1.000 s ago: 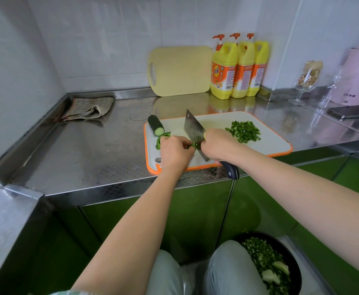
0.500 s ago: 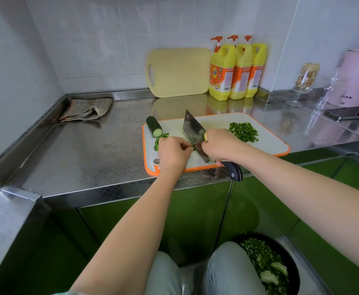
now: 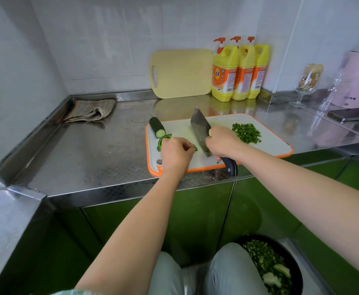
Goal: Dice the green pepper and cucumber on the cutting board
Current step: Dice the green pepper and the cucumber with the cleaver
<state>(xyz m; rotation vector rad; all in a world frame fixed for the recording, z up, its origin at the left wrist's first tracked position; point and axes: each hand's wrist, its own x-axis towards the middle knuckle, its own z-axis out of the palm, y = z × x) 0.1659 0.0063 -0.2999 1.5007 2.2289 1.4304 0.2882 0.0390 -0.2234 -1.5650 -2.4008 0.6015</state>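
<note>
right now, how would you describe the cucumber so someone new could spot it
Start at the steel counter, then the white cutting board with the orange rim lying on it. At the board's far left corner lies the cucumber, a short stub. Unlike the bright green pepper strip curling beside it, it is dark, bumpy-skinned and shows a pale round cut face.

White cutting board [image 3: 270,143] edged in orange, cucumber [image 3: 157,127] dark green outside and pale inside, diced pepper [image 3: 246,133] bright green, three bottles [image 3: 241,71] coloured yellow with orange labels, cupboard doors [image 3: 195,220] painted green
</note>
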